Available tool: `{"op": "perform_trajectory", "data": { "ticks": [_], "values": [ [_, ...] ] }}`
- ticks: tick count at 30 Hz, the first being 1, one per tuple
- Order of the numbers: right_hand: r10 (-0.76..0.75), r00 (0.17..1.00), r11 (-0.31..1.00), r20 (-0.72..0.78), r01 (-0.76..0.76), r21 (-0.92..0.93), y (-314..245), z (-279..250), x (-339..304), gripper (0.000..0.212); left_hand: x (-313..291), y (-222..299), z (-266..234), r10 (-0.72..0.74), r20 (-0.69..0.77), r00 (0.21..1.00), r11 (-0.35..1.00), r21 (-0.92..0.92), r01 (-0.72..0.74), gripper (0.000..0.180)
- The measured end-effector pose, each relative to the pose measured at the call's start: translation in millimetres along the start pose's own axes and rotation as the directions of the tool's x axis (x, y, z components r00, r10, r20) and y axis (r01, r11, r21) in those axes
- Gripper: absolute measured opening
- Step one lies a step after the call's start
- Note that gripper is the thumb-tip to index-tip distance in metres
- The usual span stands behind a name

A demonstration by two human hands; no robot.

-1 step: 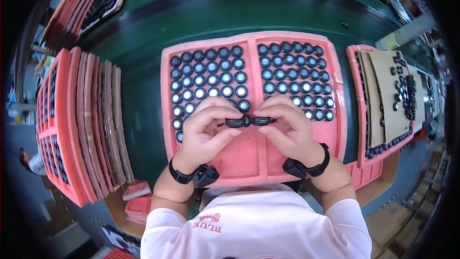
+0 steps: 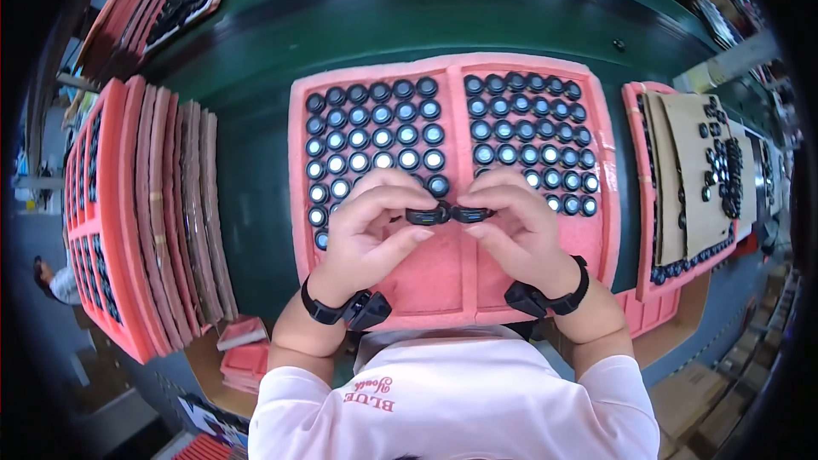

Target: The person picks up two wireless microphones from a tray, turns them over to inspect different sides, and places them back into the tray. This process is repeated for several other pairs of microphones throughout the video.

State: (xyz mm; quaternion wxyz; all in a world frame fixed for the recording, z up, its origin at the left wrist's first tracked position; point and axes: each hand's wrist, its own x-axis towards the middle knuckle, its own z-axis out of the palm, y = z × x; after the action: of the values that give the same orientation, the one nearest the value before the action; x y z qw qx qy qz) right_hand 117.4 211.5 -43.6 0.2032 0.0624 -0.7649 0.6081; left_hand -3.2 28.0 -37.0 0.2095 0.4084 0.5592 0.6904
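Above the middle of a pink foam tray [image 2: 417,290], my two hands are close together, thumbs toward me. Pinched in my left hand [image 2: 365,226] is a small round black part [image 2: 423,216], seen edge-on. My right hand [image 2: 527,226] grips a similar round black part [image 2: 471,215] the same way. The inner edges of the two parts nearly meet; whether they touch I cannot tell. Rows of round black pieces with pale, shiny centres [image 2: 382,137] fill the tray's far part on both sides of its central ridge. My hands hide some of them.
The tray lies on a green worktop [image 2: 375,13]. Upright pink foam trays [image 2: 158,221] are stacked at the left. To the right stands another tray with brown card sheets [image 2: 669,179] and loose black pieces. More pink trays [image 2: 183,13] lie at the far left.
The view has shifted slightly, so the tray sits a little differently in the picture. Both hands keep their grip, and the two parts have barely moved.
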Motion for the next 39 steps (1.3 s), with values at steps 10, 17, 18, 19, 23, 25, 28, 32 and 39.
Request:
{"op": "perform_trajectory", "data": {
  "ticks": [10,17,18,19,23,25,28,32,39],
  "values": [
    [-0.076,0.997,0.997,-0.025,0.077,0.021,3.1,1.4,4.1,0.04,-1.0,-4.1,1.8,0.06,-0.022,0.998,0.996,0.067,-0.059,0.043],
    [-0.112,0.982,0.994,-0.154,0.113,0.0,4.6,8.2,2.2,0.041,-0.6,-6.6,0.4,0.145,0.029,0.989,0.984,0.097,-0.147,0.052],
    [-0.112,0.982,0.994,-0.155,0.113,0.001,4.8,8.5,2.0,0.041,-0.8,-6.6,1.1,0.144,0.03,0.989,0.984,0.097,-0.146,0.052],
    [-0.115,0.981,0.993,-0.155,0.116,-0.004,5.0,8.8,1.8,0.041,-0.9,-6.6,2.4,0.138,0.015,0.99,0.988,0.063,-0.138,0.052],
    [-0.114,0.986,0.993,-0.119,0.112,-0.026,4.1,6.3,1.2,0.042,-1.7,-5.4,5.9,0.116,-0.023,0.993,0.993,-0.011,-0.116,0.051],
    [-0.098,0.994,0.994,-0.044,0.096,-0.052,3.2,3.2,0.7,0.043,-1.7,-4.5,6.6,0.1,-0.044,0.994,0.995,-0.02,-0.101,0.049],
    [-0.122,0.992,0.991,-0.022,0.121,-0.057,6.2,0.8,0.8,0.04,-0.7,-9.9,2.5,0.162,-0.005,0.987,0.985,0.06,-0.161,0.045],
    [-0.111,0.994,0.993,0.01,0.112,-0.037,2.3,-3.0,1.0,0.034,2.3,-3.6,-3.2,0.191,0.062,0.98,0.964,0.176,-0.199,0.038],
    [-0.074,0.995,0.997,-0.06,0.076,0.026,0.6,4.6,4.8,0.028,0.6,-0.9,6.5,0.101,-0.018,0.995,0.982,0.159,-0.097,0.033]
  ]
}}
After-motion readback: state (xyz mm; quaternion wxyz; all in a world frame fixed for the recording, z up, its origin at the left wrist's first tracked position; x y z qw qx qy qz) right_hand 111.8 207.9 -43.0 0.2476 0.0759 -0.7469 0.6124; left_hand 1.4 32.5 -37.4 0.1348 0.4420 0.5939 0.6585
